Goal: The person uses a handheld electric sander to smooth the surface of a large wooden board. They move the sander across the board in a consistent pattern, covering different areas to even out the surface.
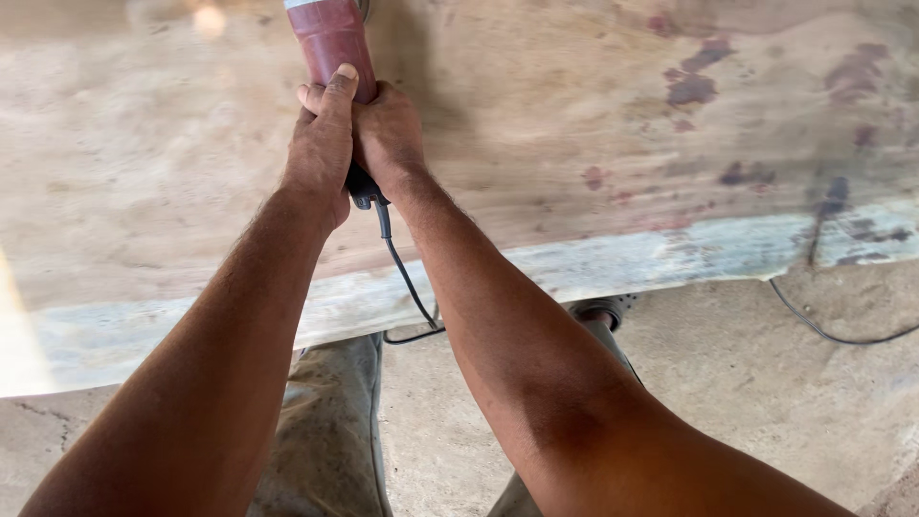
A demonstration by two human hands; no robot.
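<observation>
Where the stone slab (pixel 593 182) lies — both hands (pixel 354 134) tight around a red power tool (pixel 330 38); cord (pixel 407 278) trailing.

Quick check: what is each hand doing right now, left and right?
Left hand: closed around the handle of the red power tool.
Right hand: closed on the same handle, pressed against the left hand.

Left hand (pixel 321 144) and right hand (pixel 388 134) side by side around power tool (pixel 330 38), above slab (pixel 593 115); cord (pixel 407 282) hanging down over slab's near edge toward floor (pixel 728 354).
</observation>
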